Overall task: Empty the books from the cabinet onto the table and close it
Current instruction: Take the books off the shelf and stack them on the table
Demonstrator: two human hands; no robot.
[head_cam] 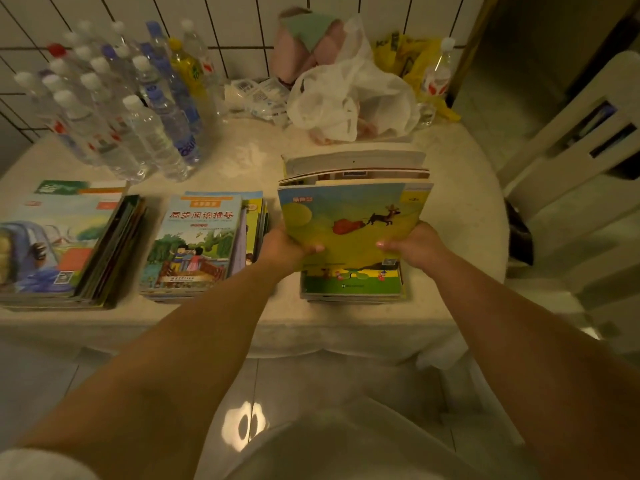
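Both my hands hold a bundle of books with a yellow-green picture cover, tilted up at its near edge over the right side of the table. My left hand grips its left edge and my right hand grips its right edge, thumbs on the cover. Under the bundle lies another book stack near the table's front edge. A second stack with a blue cover lies at the centre. A third stack lies at the left. The cabinet is not in view.
Several plastic water bottles stand at the table's back left. White and yellow plastic bags and a pink bundle sit at the back by the tiled wall. A white piece of furniture stands to the right of the table.
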